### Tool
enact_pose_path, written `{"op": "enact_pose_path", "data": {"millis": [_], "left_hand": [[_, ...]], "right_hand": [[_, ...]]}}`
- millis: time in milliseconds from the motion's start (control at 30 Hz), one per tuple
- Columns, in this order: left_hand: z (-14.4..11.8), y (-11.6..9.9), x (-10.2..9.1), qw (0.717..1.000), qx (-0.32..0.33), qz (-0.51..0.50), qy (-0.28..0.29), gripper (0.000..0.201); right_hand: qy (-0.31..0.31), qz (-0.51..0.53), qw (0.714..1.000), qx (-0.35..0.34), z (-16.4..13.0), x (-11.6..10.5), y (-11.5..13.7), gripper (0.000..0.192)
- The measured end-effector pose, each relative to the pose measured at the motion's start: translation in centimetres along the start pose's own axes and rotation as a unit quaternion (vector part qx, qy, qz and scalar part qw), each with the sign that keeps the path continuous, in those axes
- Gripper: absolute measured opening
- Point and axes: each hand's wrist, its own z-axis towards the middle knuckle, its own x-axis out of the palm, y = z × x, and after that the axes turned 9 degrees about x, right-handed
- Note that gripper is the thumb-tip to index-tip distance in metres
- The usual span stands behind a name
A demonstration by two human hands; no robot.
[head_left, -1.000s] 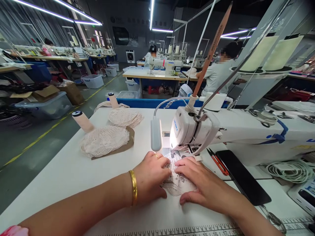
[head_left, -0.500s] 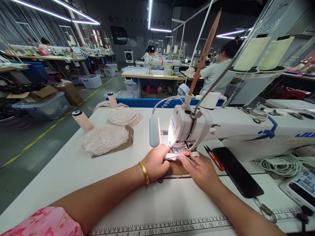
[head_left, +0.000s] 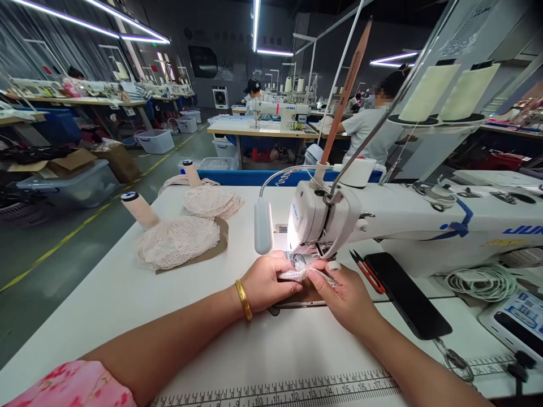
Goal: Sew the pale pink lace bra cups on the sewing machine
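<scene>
A narrow piece of white lace fabric [head_left: 296, 275] stretches between my two hands, just in front of the needle area of a white sewing machine [head_left: 324, 212]. My left hand [head_left: 265, 281], with a gold bangle at the wrist, pinches its left end, the thumb lying toward the right. On the other side my right hand [head_left: 341, 291] grips it between thumb and fingers; a white band wraps one finger. The machine's lamp lights the spot. The needle and presser foot are partly hidden.
Stacked lace pieces [head_left: 180, 243] and a thread cone [head_left: 139, 209] lie left on the table. Right of my hand are orange thread snips [head_left: 368, 273], a black phone [head_left: 407, 295] and a coiled cable [head_left: 481, 282]. A printed ruler [head_left: 271, 392] runs along the front edge.
My left thumb has moved from closed against the fingers to stretched out rightward, and more of the lace shows between my hands. The camera view has shifted slightly.
</scene>
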Motion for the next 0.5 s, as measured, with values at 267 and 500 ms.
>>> {"op": "enact_pose_path", "data": {"millis": [267,500], "left_hand": [[-2.2,0.0,0.7,0.962,0.208,0.176,0.018,0.013],[-3.2,-0.1,1.1,0.938,0.255,0.234,-0.005,0.017]], "right_hand": [[0.171,-0.112,0.965,-0.163,-0.2,-1.4,-0.2,0.026],[0.188,-0.148,0.956,-0.170,-0.1,-1.3,-0.5,0.025]]}}
